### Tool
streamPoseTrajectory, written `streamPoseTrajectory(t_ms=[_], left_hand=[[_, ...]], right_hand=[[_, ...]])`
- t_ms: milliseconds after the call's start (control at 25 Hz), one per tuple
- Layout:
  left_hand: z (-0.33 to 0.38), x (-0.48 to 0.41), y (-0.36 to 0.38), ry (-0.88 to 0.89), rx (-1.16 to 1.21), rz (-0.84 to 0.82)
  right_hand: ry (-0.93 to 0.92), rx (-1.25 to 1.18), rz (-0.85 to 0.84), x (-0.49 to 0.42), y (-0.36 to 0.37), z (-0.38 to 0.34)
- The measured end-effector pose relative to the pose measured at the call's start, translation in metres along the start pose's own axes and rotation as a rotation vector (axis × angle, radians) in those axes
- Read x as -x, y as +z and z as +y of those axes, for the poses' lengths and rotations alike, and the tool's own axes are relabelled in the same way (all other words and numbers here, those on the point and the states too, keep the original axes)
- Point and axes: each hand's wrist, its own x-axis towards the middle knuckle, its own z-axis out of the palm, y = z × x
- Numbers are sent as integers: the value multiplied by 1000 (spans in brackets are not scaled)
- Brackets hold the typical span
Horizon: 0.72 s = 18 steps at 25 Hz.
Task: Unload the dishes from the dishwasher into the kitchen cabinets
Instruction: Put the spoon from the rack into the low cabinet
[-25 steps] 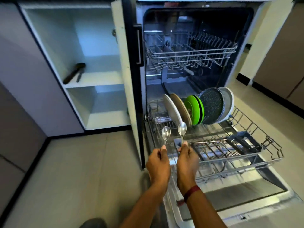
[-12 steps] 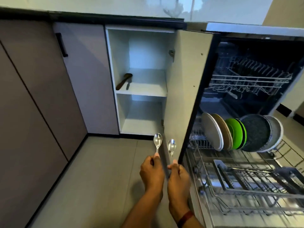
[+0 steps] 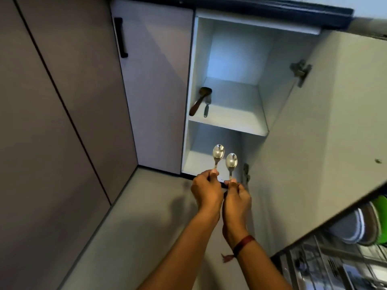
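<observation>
My left hand [image 3: 206, 190] grips the handle of a steel spoon [image 3: 218, 152], bowl pointing up. My right hand [image 3: 237, 197] holds a second steel spoon [image 3: 231, 161] the same way, close beside the first. Both spoons are in front of the lower compartment of the open white cabinet [image 3: 228, 124]. On the cabinet's upper shelf lie a dark wooden spoon [image 3: 200, 100] and a small metal utensil [image 3: 206, 110] at the left. The dishwasher rack [image 3: 335, 266] shows at the bottom right with plates, including a green plate [image 3: 382, 216], mostly hidden by the cabinet door.
The open cabinet door [image 3: 326, 130] stands to the right of my hands, between the cabinet and the dishwasher. A closed door with a black handle [image 3: 121, 37] is to the left. Grey floor [image 3: 129, 227] lies below my arms.
The view has swung left from the dishwasher to the open cabinet. Both hands have carried the spoons from over the rack to the front of the cabinet's lower compartment.
</observation>
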Motion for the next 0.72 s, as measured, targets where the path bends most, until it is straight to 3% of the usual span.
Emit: streamPoseTrajectory(t_ms=[360, 720], left_hand=[[69, -104, 22, -138, 6, -118], [126, -153, 19, -220, 12, -201]], right_hand=[[55, -5, 50, -79, 85, -81], [189, 47, 109, -118, 142, -123]])
